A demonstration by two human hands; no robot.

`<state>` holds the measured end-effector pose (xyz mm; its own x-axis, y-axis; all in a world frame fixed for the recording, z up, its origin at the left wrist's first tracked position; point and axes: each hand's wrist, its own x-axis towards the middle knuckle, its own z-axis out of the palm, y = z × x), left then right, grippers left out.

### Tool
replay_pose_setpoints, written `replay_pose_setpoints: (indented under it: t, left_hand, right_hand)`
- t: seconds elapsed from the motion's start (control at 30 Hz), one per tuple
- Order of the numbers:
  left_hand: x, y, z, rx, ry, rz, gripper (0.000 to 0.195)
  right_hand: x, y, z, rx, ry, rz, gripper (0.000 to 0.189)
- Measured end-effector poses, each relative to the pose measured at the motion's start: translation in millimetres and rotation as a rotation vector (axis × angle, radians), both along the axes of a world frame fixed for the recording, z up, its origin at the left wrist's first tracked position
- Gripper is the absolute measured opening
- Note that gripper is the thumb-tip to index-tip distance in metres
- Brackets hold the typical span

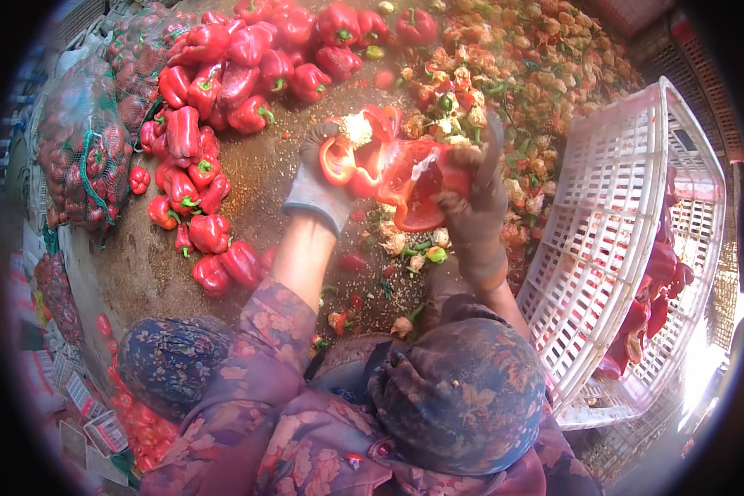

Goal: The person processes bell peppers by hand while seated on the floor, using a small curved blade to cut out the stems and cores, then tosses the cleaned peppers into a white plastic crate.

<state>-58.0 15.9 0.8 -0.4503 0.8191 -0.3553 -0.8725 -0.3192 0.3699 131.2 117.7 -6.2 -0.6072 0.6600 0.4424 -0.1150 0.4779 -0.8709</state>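
Observation:
My left hand (322, 173), in a pale work glove with darkened fingers, holds a torn-open red bell pepper piece (363, 177) with a whitish seed core (354, 129) at its top. In my right hand (477, 204), whose glove is brown with dirt, is another opened red pepper piece (418, 214), its hollow inside showing. The two pieces touch or overlap between my hands; whether they are still joined I cannot tell. Below them, pepper cores and green stems (416, 248) lie scattered among seeds. Whole red bell peppers (242, 80) are heaped beyond my left hand.
Discarded cores (545, 74) form a broad heap at the upper right. A tilted white plastic crate (595, 229) holds red pepper pieces (657, 273) at the right. Full mesh sacks (80, 149) stand at the left, and more peppers (139, 421) lie at the lower left.

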Motion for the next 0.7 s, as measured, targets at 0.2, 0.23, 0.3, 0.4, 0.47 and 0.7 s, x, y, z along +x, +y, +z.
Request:
replay_pose_setpoints:
  t: [0.2, 0.23, 0.3, 0.4, 0.47, 0.7]
  left_hand:
    - [-37, 1, 5, -0.280, 0.331, 0.306, 0.025]
    - [-59, -20, -2, -0.091, 0.364, 0.209, 0.025]
    - [-44, -15, 4, -0.030, 0.378, 0.051, 0.025]
    - [-17, -22, 28, -0.073, 0.318, -0.061, 0.027]
    - [2, -5, 27, -0.074, 0.273, -0.219, 0.026]
    - [21, -19, 34, -0.144, 0.433, -0.331, 0.031]
  right_hand:
    - [27, 9, 69, 0.067, 0.063, -0.159, 0.040]
    - [18, 4, 91, -0.771, 0.476, -0.074, 0.043]
    - [15, 12, 85, -0.647, 0.362, 0.017, 0.044]
    - [2, 34, 90, -0.430, 0.201, 0.180, 0.045]
    - [-9, 46, 71, 0.052, -0.066, 0.155, 0.049]
    - [-59, 24, 60, 0.622, -0.545, 0.294, 0.039]
